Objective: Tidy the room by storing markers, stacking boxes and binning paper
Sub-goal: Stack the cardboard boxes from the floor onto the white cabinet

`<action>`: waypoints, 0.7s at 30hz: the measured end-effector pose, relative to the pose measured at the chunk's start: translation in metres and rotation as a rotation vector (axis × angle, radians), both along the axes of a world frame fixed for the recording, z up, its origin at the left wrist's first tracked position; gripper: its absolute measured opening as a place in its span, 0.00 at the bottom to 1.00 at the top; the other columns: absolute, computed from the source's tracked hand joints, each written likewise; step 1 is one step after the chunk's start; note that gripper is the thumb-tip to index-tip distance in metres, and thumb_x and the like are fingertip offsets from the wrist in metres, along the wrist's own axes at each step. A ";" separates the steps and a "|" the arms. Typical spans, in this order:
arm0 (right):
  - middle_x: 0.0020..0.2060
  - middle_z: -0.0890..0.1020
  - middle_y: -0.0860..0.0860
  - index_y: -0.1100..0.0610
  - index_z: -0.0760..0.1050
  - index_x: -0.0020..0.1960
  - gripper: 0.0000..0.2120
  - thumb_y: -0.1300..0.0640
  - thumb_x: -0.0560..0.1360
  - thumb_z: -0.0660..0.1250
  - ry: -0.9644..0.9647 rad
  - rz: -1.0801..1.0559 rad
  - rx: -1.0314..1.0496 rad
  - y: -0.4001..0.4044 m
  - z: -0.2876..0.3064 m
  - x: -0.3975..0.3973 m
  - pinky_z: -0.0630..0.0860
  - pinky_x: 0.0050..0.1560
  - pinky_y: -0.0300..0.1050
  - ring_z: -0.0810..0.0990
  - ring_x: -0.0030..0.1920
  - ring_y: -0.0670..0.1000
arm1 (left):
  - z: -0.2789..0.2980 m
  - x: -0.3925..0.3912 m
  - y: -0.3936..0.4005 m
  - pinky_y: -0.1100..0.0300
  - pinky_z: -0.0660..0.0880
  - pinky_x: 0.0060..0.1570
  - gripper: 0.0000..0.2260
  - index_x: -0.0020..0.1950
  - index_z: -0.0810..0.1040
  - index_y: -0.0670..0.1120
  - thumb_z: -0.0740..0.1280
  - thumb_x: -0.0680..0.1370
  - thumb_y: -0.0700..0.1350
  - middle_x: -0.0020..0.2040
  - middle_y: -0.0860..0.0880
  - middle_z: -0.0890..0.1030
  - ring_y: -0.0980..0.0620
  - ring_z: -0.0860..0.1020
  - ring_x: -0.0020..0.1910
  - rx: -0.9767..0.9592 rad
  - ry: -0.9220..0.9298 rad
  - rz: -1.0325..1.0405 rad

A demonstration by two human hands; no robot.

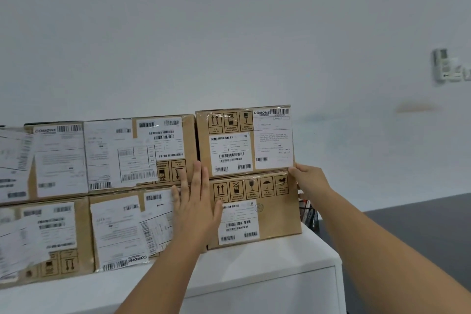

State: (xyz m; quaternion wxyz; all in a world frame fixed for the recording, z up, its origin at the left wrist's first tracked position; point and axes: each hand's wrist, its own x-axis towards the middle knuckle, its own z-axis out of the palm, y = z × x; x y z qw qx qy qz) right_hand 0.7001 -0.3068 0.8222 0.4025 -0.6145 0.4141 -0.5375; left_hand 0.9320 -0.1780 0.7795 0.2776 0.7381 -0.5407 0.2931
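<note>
Several brown cardboard boxes with shipping labels stand stacked two high against the wall on a white cabinet (267, 260). At the right end, an upper box (244, 140) sits on a lower box (277, 211). My left hand (196, 204) lies flat with straight fingers against the front of the stack, over the seam between the right column and the middle column (142, 150). My right hand (309, 182) holds the right edge where the upper and lower box meet, its fingers wrapped behind the corner.
A black wire mesh holder (309, 214) with pens stands behind the right end of the stack. Further boxes (51, 160) fill the left side. Dark floor (420, 224) lies right of the cabinet. A white wall fixture (448, 66) hangs at the far right.
</note>
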 end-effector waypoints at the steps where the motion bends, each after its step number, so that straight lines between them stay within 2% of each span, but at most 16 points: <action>1: 0.48 0.84 0.55 0.42 0.82 0.45 0.11 0.51 0.78 0.62 0.020 -0.003 0.002 -0.001 0.002 0.000 0.80 0.55 0.61 0.81 0.49 0.60 | 0.000 0.001 0.000 0.46 0.29 0.72 0.39 0.77 0.29 0.48 0.53 0.81 0.61 0.75 0.51 0.22 0.46 0.23 0.74 0.002 -0.008 0.002; 3: 0.46 0.84 0.54 0.44 0.81 0.56 0.13 0.51 0.79 0.60 0.078 -0.028 -0.015 -0.001 0.005 0.000 0.80 0.46 0.53 0.78 0.43 0.56 | 0.001 0.001 0.000 0.46 0.30 0.73 0.39 0.77 0.30 0.47 0.54 0.81 0.60 0.75 0.51 0.23 0.44 0.25 0.75 0.012 -0.003 -0.005; 4: 0.46 0.84 0.53 0.44 0.80 0.59 0.14 0.51 0.79 0.59 0.106 -0.036 -0.025 -0.003 0.006 0.001 0.78 0.42 0.50 0.77 0.42 0.54 | 0.002 0.001 0.001 0.45 0.31 0.74 0.39 0.77 0.30 0.47 0.54 0.81 0.60 0.75 0.50 0.23 0.44 0.25 0.75 0.028 0.003 -0.002; 6: 0.47 0.83 0.50 0.44 0.78 0.60 0.15 0.51 0.79 0.57 0.164 -0.020 -0.029 0.000 0.005 0.002 0.75 0.41 0.45 0.77 0.44 0.51 | 0.006 -0.001 0.006 0.44 0.31 0.74 0.38 0.77 0.28 0.47 0.52 0.82 0.60 0.75 0.50 0.23 0.43 0.25 0.75 0.076 0.010 0.029; 8: 0.56 0.81 0.51 0.47 0.77 0.59 0.16 0.48 0.77 0.55 0.277 -0.006 -0.030 0.008 -0.001 0.004 0.76 0.53 0.49 0.78 0.54 0.53 | 0.011 -0.004 0.012 0.43 0.30 0.73 0.37 0.77 0.28 0.47 0.50 0.82 0.61 0.74 0.48 0.23 0.44 0.27 0.75 0.093 0.008 0.053; 10: 0.71 0.72 0.54 0.52 0.69 0.71 0.26 0.43 0.76 0.55 0.322 -0.017 0.007 0.014 -0.009 0.003 0.67 0.69 0.54 0.70 0.69 0.57 | 0.014 -0.010 0.016 0.42 0.30 0.72 0.37 0.76 0.27 0.47 0.49 0.82 0.62 0.75 0.46 0.24 0.46 0.28 0.76 0.082 0.000 0.062; 11: 0.74 0.66 0.54 0.54 0.62 0.76 0.30 0.43 0.77 0.57 0.325 -0.019 0.032 0.020 -0.013 -0.003 0.63 0.73 0.53 0.65 0.73 0.57 | 0.017 -0.016 0.017 0.43 0.30 0.73 0.37 0.76 0.27 0.47 0.49 0.82 0.62 0.75 0.45 0.24 0.46 0.29 0.76 0.073 -0.002 0.045; 13: 0.76 0.63 0.54 0.56 0.57 0.78 0.31 0.48 0.79 0.60 0.361 -0.021 0.040 0.030 -0.019 -0.021 0.63 0.69 0.47 0.64 0.74 0.56 | 0.021 -0.035 0.017 0.44 0.31 0.73 0.37 0.77 0.29 0.48 0.51 0.81 0.61 0.76 0.45 0.26 0.47 0.31 0.77 0.040 -0.006 -0.024; 16: 0.72 0.69 0.55 0.56 0.64 0.75 0.26 0.54 0.78 0.63 0.448 -0.058 0.061 0.038 -0.028 -0.066 0.67 0.59 0.40 0.72 0.68 0.55 | 0.027 -0.077 0.012 0.45 0.35 0.76 0.37 0.79 0.32 0.48 0.55 0.82 0.57 0.78 0.47 0.31 0.49 0.35 0.79 0.070 -0.018 -0.182; 17: 0.71 0.70 0.56 0.56 0.67 0.73 0.25 0.54 0.78 0.64 0.478 -0.095 0.067 0.042 -0.029 -0.084 0.68 0.59 0.40 0.73 0.66 0.55 | 0.029 -0.095 0.009 0.45 0.38 0.77 0.37 0.80 0.34 0.49 0.57 0.82 0.55 0.79 0.48 0.33 0.49 0.38 0.80 0.101 -0.006 -0.254; 19: 0.71 0.68 0.56 0.52 0.68 0.73 0.24 0.52 0.77 0.63 0.605 -0.200 0.077 0.048 -0.031 -0.125 0.71 0.65 0.47 0.71 0.67 0.58 | 0.029 -0.130 0.001 0.46 0.43 0.78 0.37 0.81 0.37 0.50 0.59 0.81 0.53 0.80 0.50 0.34 0.49 0.43 0.80 0.165 -0.014 -0.381; 21: 0.73 0.63 0.57 0.49 0.64 0.75 0.25 0.50 0.78 0.60 0.869 -0.321 0.078 0.059 -0.032 -0.167 0.68 0.68 0.53 0.64 0.71 0.60 | 0.025 -0.163 -0.004 0.45 0.47 0.78 0.38 0.81 0.39 0.51 0.60 0.79 0.53 0.80 0.53 0.32 0.46 0.47 0.80 0.221 -0.069 -0.463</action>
